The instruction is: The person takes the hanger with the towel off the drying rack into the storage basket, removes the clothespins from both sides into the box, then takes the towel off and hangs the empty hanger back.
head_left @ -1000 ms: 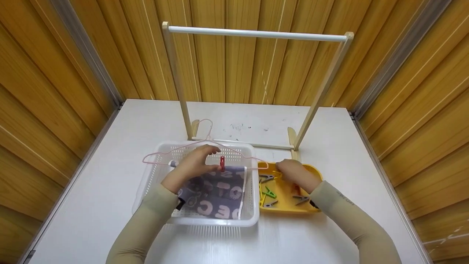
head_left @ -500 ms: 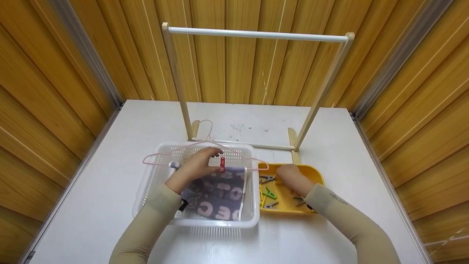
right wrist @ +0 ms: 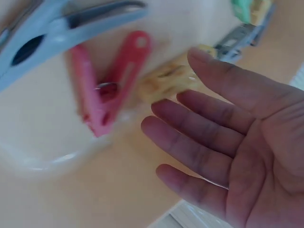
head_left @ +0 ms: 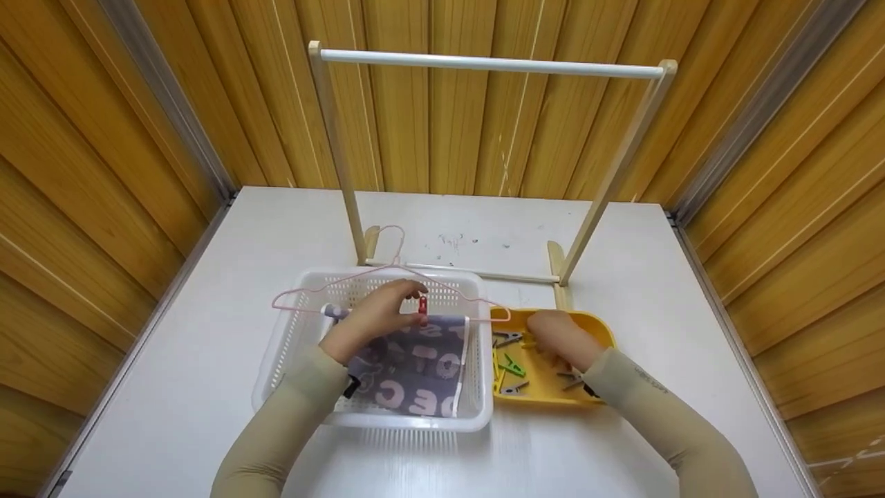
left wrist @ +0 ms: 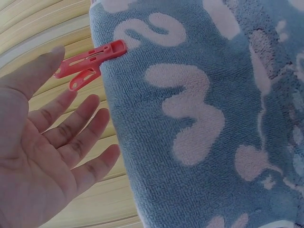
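R hand (head_left: 559, 337) shifted slightly lower at yel. plastic rounded tray (head_left: 539, 400), fingers apart; L hand (head_left: 377, 311) ditto, by red plastic clothespin (left wrist: 111, 49).

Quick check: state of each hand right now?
Left hand: open, around the red clip; contact unclear.
Right hand: open, at a yellow clip; contact unclear.

Wood-grain panel walls (head_left: 456, 131) on three sides, grey metal corner strips (head_left: 166, 90), white tabletop (head_left: 180, 387).

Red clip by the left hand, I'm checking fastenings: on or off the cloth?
On: the left wrist view shows the red clip clamped onto the cloth.
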A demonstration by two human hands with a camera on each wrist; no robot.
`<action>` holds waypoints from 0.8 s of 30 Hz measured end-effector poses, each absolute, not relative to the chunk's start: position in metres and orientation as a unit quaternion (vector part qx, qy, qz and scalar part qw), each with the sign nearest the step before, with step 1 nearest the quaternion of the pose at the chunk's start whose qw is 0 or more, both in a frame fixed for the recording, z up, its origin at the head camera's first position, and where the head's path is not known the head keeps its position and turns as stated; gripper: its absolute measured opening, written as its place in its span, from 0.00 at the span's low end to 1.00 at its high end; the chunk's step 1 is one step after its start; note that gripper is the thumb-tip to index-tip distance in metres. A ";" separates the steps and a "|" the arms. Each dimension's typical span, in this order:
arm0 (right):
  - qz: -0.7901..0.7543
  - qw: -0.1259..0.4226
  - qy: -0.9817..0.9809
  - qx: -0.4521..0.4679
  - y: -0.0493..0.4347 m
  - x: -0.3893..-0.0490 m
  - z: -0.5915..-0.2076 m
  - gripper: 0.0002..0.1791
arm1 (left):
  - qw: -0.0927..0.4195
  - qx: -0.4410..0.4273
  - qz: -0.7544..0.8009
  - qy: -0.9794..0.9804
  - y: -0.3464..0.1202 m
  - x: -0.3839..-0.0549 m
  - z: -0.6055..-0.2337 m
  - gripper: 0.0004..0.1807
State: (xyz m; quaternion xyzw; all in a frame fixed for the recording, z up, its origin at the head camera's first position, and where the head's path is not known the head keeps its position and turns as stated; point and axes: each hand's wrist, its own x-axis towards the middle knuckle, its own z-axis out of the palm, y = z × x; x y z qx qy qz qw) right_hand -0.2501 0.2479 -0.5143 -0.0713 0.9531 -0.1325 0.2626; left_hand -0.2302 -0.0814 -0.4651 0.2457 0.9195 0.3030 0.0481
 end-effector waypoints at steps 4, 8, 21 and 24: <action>-0.038 0.209 0.960 -0.182 0.247 -0.248 -0.503 0.04 | 0.039 0.255 0.301 0.918 -0.080 -0.230 -0.467 0.19; 0.027 0.149 0.957 -0.246 0.247 -0.246 -0.489 0.14 | 0.034 0.261 0.309 0.914 -0.079 -0.230 -0.469 0.14; -0.001 0.088 0.961 -0.261 0.245 -0.246 -0.466 0.18 | -0.015 0.252 0.321 0.913 -0.072 -0.227 -0.475 0.07; 0.003 0.080 0.961 -0.264 0.243 -0.244 -0.466 0.19 | -0.022 0.248 0.317 0.915 -0.070 -0.226 -0.475 0.06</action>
